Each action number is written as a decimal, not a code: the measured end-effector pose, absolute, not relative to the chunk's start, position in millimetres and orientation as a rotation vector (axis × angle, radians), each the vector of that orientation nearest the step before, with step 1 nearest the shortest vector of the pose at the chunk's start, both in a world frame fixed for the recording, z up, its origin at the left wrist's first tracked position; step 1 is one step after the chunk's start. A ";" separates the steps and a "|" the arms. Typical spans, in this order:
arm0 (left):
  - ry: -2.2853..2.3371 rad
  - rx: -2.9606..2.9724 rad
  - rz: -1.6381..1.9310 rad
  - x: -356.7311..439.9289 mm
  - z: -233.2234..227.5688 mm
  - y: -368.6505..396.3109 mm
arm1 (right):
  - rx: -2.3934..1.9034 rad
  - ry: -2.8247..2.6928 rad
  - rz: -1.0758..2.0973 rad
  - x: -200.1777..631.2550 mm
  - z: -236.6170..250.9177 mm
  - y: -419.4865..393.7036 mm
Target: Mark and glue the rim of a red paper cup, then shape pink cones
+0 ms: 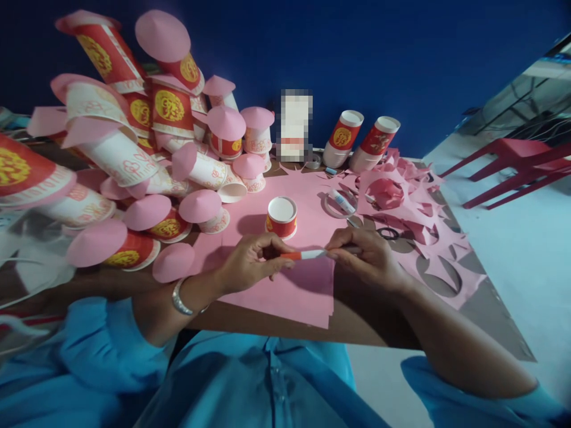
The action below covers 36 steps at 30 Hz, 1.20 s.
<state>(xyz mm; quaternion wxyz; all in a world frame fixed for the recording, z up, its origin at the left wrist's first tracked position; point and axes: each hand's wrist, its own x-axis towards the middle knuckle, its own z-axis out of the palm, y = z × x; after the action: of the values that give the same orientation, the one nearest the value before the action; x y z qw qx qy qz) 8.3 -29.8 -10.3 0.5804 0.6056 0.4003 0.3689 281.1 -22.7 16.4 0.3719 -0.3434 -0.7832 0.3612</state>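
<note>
Over the pink paper sheets, both hands meet at a slim pen-like stick (pixel 307 254) with an orange-red end and a whitish middle. My left hand (pixel 254 261) pinches the orange-red end between thumb and fingers. At the other end, my right hand (pixel 368 258) closes on its darker part, mostly hidden by the fingers; whether that is one piece or two I cannot tell. Just beyond my hands a short red-and-white paper cup (pixel 282 219) with a yellow emblem stands on the pink paper (pixel 285 303).
Many paper cups with pink cone tops (pixel 200 207) are heaped at left. Two stacks of paper cups (pixel 343 139) lean by the blue wall. Pink paper scraps (pixel 428 238), a tape roll (pixel 332 205), a glue stick (pixel 342 202) and black scissor handles (pixel 387 233) lie right. A red stool (pixel 521 156) stands beyond.
</note>
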 end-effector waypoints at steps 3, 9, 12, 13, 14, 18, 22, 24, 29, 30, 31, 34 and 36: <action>0.911 1.497 0.918 6.5 -14.7 -32.2 | -0.867 -1.999 1.007 279.9 14.5 -22.7; 0.873 1.552 0.989 7.7 -15.8 -33.2 | -0.888 -1.623 0.868 286.0 -7.6 -7.4; 0.908 1.715 1.061 5.5 -15.1 -33.1 | -1.117 -1.573 0.556 293.4 -23.2 10.4; 0.909 1.782 1.078 4.7 -14.4 -33.1 | -1.216 -1.665 0.423 295.7 -27.6 15.8; 0.899 1.857 1.084 3.9 -13.3 -33.3 | -1.291 -1.767 0.295 297.5 -31.4 20.2; 0.810 2.157 1.048 2.8 -7.0 -34.4 | -1.441 -2.037 -0.082 300.6 -39.2 26.8; 0.797 2.239 1.011 2.5 -4.3 -34.7 | -1.459 -2.025 -0.310 303.1 -37.8 27.0; 0.815 2.239 0.984 2.3 -5.0 -34.5 | -1.508 -1.974 -0.379 306.2 -37.8 29.8; 0.835 2.241 1.030 2.7 -7.7 -34.5 | -1.618 -2.005 -0.352 314.7 -45.2 43.3; 0.824 2.240 1.052 2.8 -8.2 -34.5 | -1.631 -2.006 -0.317 316.0 -46.9 45.7; 0.814 2.241 1.067 2.8 -8.8 -34.4 | -1.641 -2.000 -0.281 317.1 -48.2 47.7; 0.800 2.249 1.096 2.3 -10.9 -33.7 | -1.624 -1.943 -0.206 319.6 -49.8 51.0; 0.813 2.234 1.104 1.5 -12.2 -32.9 | -1.572 -1.876 -0.163 320.4 -48.7 50.8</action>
<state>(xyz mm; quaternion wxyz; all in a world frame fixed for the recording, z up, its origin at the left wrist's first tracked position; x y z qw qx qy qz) 1.5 -32.9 -12.2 0.2573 0.8235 0.2999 0.4071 320.4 50.8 -48.7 0.3376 -0.6033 -0.7198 -0.0627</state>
